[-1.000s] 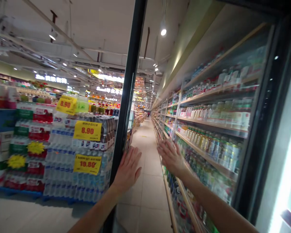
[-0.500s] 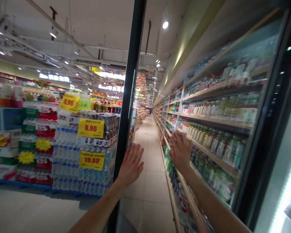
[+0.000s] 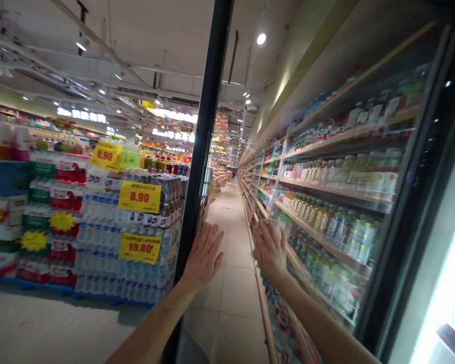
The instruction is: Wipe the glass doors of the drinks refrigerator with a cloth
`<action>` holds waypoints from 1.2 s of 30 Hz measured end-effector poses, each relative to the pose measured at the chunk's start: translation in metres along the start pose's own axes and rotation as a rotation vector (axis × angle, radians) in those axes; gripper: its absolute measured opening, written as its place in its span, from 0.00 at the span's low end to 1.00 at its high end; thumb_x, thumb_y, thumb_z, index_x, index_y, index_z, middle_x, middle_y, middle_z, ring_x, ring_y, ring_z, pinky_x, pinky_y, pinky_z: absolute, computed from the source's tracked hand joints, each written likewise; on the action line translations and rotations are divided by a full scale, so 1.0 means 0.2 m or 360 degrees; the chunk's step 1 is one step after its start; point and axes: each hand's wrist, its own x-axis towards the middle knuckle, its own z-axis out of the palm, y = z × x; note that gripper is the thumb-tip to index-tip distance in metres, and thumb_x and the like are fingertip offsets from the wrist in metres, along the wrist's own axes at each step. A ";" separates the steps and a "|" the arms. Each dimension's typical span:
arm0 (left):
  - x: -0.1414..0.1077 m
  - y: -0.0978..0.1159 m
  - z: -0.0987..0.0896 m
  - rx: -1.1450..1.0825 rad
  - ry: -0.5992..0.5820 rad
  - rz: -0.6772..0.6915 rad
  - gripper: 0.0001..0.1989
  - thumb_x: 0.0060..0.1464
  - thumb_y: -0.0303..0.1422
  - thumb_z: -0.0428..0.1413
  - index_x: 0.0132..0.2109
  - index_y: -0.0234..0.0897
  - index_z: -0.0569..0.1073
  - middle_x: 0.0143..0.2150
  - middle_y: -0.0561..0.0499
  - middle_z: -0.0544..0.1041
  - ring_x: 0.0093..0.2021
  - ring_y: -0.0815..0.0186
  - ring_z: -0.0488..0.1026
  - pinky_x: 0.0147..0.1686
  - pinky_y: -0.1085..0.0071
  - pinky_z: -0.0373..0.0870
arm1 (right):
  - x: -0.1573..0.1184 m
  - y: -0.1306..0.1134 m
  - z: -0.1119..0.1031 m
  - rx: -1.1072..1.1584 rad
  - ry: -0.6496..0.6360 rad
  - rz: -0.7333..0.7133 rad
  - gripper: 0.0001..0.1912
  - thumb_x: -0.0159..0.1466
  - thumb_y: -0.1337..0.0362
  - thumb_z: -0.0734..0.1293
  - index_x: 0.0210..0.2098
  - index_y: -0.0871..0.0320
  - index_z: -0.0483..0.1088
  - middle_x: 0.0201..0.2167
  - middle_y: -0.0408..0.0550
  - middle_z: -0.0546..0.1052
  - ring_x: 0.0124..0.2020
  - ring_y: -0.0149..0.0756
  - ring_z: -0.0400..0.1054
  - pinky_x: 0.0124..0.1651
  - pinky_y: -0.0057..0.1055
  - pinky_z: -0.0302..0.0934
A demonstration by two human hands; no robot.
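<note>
The left hand (image 3: 203,255) is by the black frame (image 3: 205,116), right hand (image 3: 271,250) apart (each grip open, empty).

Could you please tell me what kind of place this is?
Most likely a supermarket: there are long shelves of bottled drinks, stacked bottle packs, and yellow price signs, one reading 8.90.

Upright, black-framed glass door (image 3: 203,146)

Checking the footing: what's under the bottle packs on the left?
Beneath the bottle packs, the front edge of a blue pallet shows, just above the floor. The rest is hidden by the bottle packs.
</note>
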 end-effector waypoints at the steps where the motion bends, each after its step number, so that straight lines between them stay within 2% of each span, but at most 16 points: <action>1: 0.00 0.00 0.00 -0.0006 -0.0003 0.0008 0.28 0.57 0.37 0.47 0.63 0.34 0.55 0.63 0.43 0.59 0.67 0.58 0.42 0.63 0.58 0.43 | -0.04 -0.01 0.00 0.0068 -0.0074 -0.0148 0.21 0.60 0.67 0.59 0.53 0.56 0.65 0.56 0.49 0.67 0.65 0.40 0.43 0.65 0.49 0.32; 2: 0.00 0.00 0.00 -0.0013 -0.0005 0.0016 0.27 0.57 0.37 0.47 0.62 0.34 0.56 0.63 0.43 0.59 0.67 0.59 0.43 0.63 0.58 0.43 | -0.06 -0.01 -0.01 0.0121 -0.0133 -0.0280 0.20 0.60 0.68 0.59 0.52 0.54 0.66 0.56 0.47 0.68 0.65 0.38 0.45 0.66 0.48 0.32; 4: 0.00 0.00 -0.01 -0.0027 0.0001 0.0028 0.27 0.57 0.37 0.47 0.62 0.33 0.57 0.63 0.43 0.59 0.67 0.59 0.42 0.63 0.59 0.41 | -0.07 0.02 -0.02 0.0106 -0.0124 -0.0265 0.20 0.60 0.67 0.59 0.52 0.53 0.66 0.55 0.46 0.68 0.64 0.38 0.46 0.66 0.48 0.32; 8: -0.01 0.00 0.00 -0.0050 0.0016 0.0024 0.27 0.57 0.37 0.46 0.62 0.33 0.56 0.63 0.43 0.59 0.67 0.59 0.41 0.64 0.58 0.41 | 0.04 0.13 -0.05 -0.0159 0.0157 0.0268 0.23 0.61 0.66 0.58 0.56 0.58 0.62 0.58 0.54 0.64 0.65 0.43 0.45 0.64 0.50 0.36; 10: -0.01 -0.01 0.01 -0.0056 0.0018 0.0022 0.28 0.57 0.37 0.46 0.63 0.34 0.54 0.63 0.43 0.59 0.67 0.59 0.42 0.63 0.58 0.42 | 0.02 0.17 -0.06 -0.0155 0.0120 0.0253 0.24 0.62 0.66 0.58 0.58 0.57 0.59 0.59 0.54 0.63 0.65 0.43 0.46 0.63 0.50 0.37; 12: -0.02 -0.02 0.01 -0.0067 0.0031 0.0023 0.29 0.57 0.37 0.46 0.64 0.34 0.52 0.63 0.43 0.60 0.67 0.59 0.42 0.63 0.58 0.43 | -0.05 0.20 -0.07 -0.0131 0.0028 0.0155 0.25 0.61 0.66 0.58 0.59 0.54 0.58 0.58 0.51 0.64 0.64 0.42 0.47 0.63 0.50 0.37; 13: -0.02 -0.02 0.00 -0.0077 0.0039 0.0024 0.29 0.58 0.36 0.46 0.64 0.35 0.51 0.62 0.43 0.60 0.67 0.60 0.42 0.63 0.58 0.43 | -0.09 0.23 -0.08 -0.0159 0.0028 0.0178 0.25 0.62 0.66 0.57 0.59 0.54 0.58 0.59 0.51 0.63 0.64 0.42 0.48 0.63 0.51 0.38; 16: -0.01 0.01 -0.02 -0.0112 0.0069 -0.0006 0.29 0.58 0.36 0.47 0.64 0.35 0.50 0.63 0.41 0.60 0.67 0.59 0.43 0.63 0.57 0.43 | -0.18 0.29 -0.10 -0.0354 0.0215 0.0581 0.26 0.63 0.66 0.56 0.61 0.58 0.55 0.60 0.57 0.60 0.64 0.46 0.47 0.61 0.53 0.42; 18: 0.04 0.07 -0.03 -0.0145 0.0119 -0.0036 0.29 0.57 0.35 0.47 0.64 0.34 0.50 0.63 0.40 0.58 0.67 0.58 0.43 0.63 0.56 0.44 | -0.17 0.29 -0.10 -0.0407 0.0306 0.0763 0.26 0.64 0.66 0.54 0.62 0.60 0.53 0.60 0.60 0.59 0.64 0.48 0.46 0.59 0.53 0.45; 19: 0.08 0.11 -0.04 -0.0176 0.0147 -0.0027 0.29 0.57 0.34 0.48 0.64 0.35 0.51 0.63 0.40 0.58 0.67 0.58 0.44 0.63 0.56 0.44 | -0.16 0.27 -0.09 -0.0388 0.0289 0.0742 0.26 0.64 0.67 0.54 0.62 0.60 0.52 0.60 0.60 0.59 0.64 0.48 0.45 0.59 0.53 0.45; 22: 0.23 0.25 -0.02 -0.0269 0.0177 0.0084 0.27 0.58 0.35 0.48 0.63 0.38 0.54 0.63 0.44 0.59 0.66 0.60 0.46 0.63 0.56 0.43 | -0.13 0.19 -0.06 -0.0278 0.0195 0.0462 0.27 0.63 0.68 0.55 0.62 0.58 0.53 0.58 0.57 0.62 0.64 0.47 0.46 0.60 0.52 0.45; 25: 0.34 0.33 0.02 -0.0198 0.0129 0.0138 0.26 0.57 0.39 0.48 0.62 0.38 0.57 0.63 0.45 0.59 0.66 0.60 0.45 0.64 0.57 0.38 | -0.15 0.21 -0.07 -0.0244 0.0147 0.0284 0.27 0.61 0.67 0.57 0.60 0.56 0.55 0.57 0.55 0.64 0.64 0.46 0.47 0.62 0.52 0.42; 27: 0.36 0.35 0.05 -0.0135 0.0100 0.0144 0.27 0.57 0.40 0.48 0.62 0.38 0.57 0.63 0.45 0.59 0.66 0.60 0.45 0.64 0.57 0.36 | -0.18 0.28 -0.09 -0.0297 0.0191 0.0356 0.27 0.62 0.67 0.57 0.61 0.56 0.55 0.58 0.55 0.62 0.64 0.47 0.47 0.61 0.53 0.42; 31: 0.34 0.33 0.07 -0.0109 0.0087 0.0137 0.28 0.57 0.40 0.48 0.63 0.40 0.54 0.63 0.46 0.59 0.66 0.60 0.46 0.64 0.57 0.35 | -0.22 0.40 -0.12 -0.0414 0.0323 0.0774 0.27 0.63 0.67 0.54 0.62 0.57 0.52 0.61 0.60 0.58 0.64 0.49 0.46 0.59 0.57 0.45; 32: 0.34 0.33 0.07 -0.0115 0.0088 0.0134 0.29 0.57 0.40 0.48 0.64 0.40 0.53 0.63 0.46 0.58 0.66 0.60 0.46 0.64 0.57 0.35 | -0.22 0.40 -0.13 -0.0404 0.0299 0.0773 0.27 0.63 0.67 0.54 0.62 0.58 0.51 0.61 0.60 0.58 0.64 0.49 0.45 0.59 0.56 0.45; 36: 0.34 0.33 0.09 -0.0154 0.0086 0.0117 0.29 0.57 0.41 0.48 0.64 0.40 0.53 0.63 0.45 0.58 0.66 0.60 0.46 0.64 0.57 0.35 | -0.21 0.45 -0.15 -0.0335 0.0071 0.0507 0.26 0.63 0.66 0.55 0.61 0.55 0.55 0.59 0.56 0.61 0.64 0.46 0.47 0.61 0.54 0.42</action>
